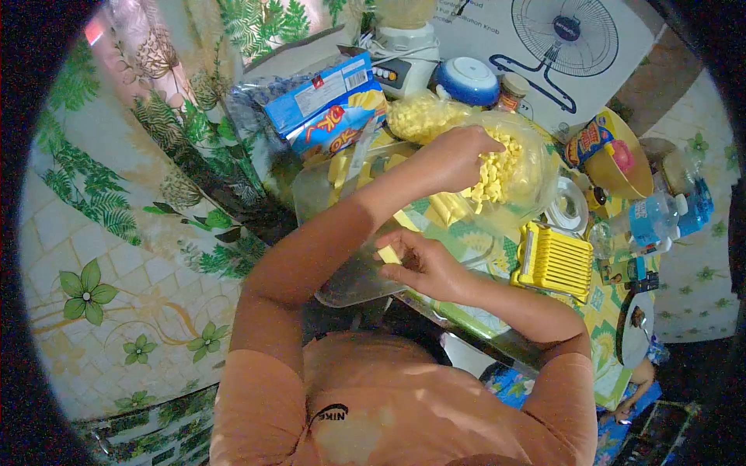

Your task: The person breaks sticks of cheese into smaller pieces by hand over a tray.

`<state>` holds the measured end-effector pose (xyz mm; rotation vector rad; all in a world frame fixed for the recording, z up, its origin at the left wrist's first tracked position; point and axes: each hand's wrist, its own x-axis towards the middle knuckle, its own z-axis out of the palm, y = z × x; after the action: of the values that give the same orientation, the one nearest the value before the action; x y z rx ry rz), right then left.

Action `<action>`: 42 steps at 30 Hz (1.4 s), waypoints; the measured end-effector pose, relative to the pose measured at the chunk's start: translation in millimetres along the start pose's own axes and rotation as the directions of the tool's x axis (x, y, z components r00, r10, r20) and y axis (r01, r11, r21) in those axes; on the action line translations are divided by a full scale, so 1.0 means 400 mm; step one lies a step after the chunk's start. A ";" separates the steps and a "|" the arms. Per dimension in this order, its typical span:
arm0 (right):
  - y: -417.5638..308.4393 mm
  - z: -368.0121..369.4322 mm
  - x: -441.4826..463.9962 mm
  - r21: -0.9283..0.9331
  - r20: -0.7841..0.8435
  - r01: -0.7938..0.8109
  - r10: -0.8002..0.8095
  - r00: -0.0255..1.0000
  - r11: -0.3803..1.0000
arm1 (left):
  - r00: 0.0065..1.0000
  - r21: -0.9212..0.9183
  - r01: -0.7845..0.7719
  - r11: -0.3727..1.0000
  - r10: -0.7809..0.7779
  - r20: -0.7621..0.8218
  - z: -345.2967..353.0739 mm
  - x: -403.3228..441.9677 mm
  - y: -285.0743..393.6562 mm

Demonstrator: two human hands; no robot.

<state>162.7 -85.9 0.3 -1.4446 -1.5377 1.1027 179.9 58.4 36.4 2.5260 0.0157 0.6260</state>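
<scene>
My left hand (470, 159) reaches across to a clear plastic bag (536, 167) full of small cut yellow pieces (497, 175). Its fingers are curled at the pieces, and their tips are partly hidden. Closer to my body, my right hand (420, 264) pinches a pale yellow block (388, 254) between thumb and fingers. Below that hand lies a translucent plastic tub (342, 291), with more yellow blocks (339, 171) towards its far end. A yellow wrapped stick (449, 208) lies between my hands. To the right rests a yellow slicer (556, 262) with parallel slots.
Behind stand blue boxes (326, 105), another bag of yellow pieces (427, 116), a blue bowl (468, 81) and a blender base (404, 58). A yellow bowl (633, 167), water bottle (649, 221) and tape roll (567, 206) are at right. Another person's arm (641, 384) shows lower right.
</scene>
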 end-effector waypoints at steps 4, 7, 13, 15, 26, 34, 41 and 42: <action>0.013 0.002 0.007 -0.016 -0.024 0.142 -0.142 0.990 0.990 | 1.000 -0.028 -0.020 0.999 0.020 0.008 -0.008 -0.017 -0.004; 0.017 -0.001 0.013 0.056 -0.043 0.133 -0.131 0.990 0.990 | 0.999 -0.097 -0.033 0.995 0.031 -0.015 -0.068 -0.076 0.033; 0.084 0.021 0.026 0.448 -0.213 0.167 -0.076 0.974 0.878 | 0.963 -0.210 0.266 0.941 -0.267 0.027 -0.168 -0.255 0.071; 0.052 0.009 0.027 0.509 -0.243 0.153 -0.029 0.970 0.847 | 0.881 -0.303 0.466 0.832 -0.468 0.069 -0.182 -0.304 0.095; 0.044 -0.001 0.016 0.520 -0.280 0.139 0.015 0.960 0.842 | 0.800 -0.622 0.511 0.593 -0.593 0.091 -0.099 -0.407 0.074; 0.040 -0.002 0.021 0.586 -0.306 0.184 0.005 0.952 0.789 | 0.791 -0.710 0.476 0.519 -0.606 0.088 -0.091 -0.410 0.073; 0.051 -0.007 0.016 0.545 -0.272 0.193 -0.045 0.961 0.816 | 0.759 -0.843 0.346 0.412 -0.651 -0.006 -0.073 -0.432 0.057; 0.052 -0.005 0.015 0.562 -0.272 0.190 -0.037 0.961 0.805 | 0.748 -0.877 0.328 0.352 -0.664 0.013 -0.075 -0.434 0.054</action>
<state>171.6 -79.8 -18.6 -0.9971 -0.9655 1.1391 9.6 31.4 -5.2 1.2802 0.5044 0.5965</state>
